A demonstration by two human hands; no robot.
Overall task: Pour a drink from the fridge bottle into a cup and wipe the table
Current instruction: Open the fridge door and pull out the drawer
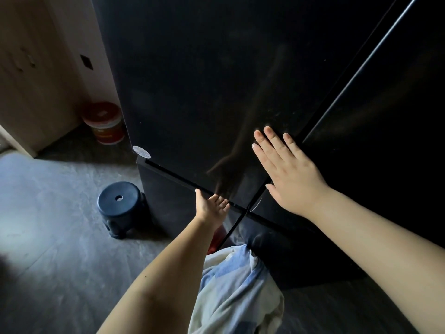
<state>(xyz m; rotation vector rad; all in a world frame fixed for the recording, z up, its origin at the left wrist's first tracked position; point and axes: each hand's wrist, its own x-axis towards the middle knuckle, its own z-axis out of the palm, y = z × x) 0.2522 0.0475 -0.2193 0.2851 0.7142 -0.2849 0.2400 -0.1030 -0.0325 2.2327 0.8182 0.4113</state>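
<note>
A tall black fridge (204, 80) fills the view, its doors shut. My right hand (286, 172) lies flat with straight fingers on the upper left door, close to the vertical seam between the doors. My left hand (212, 206) reaches lower, palm up, its fingertips at the horizontal gap under that upper door. No bottle, cup or table is in view.
A dark blue plastic stool (119, 201) stands on the grey floor left of the fridge. A red and white bucket (104, 122) sits in the corner by a wooden panel (36, 80). My blue and white clothing (236, 290) hangs below.
</note>
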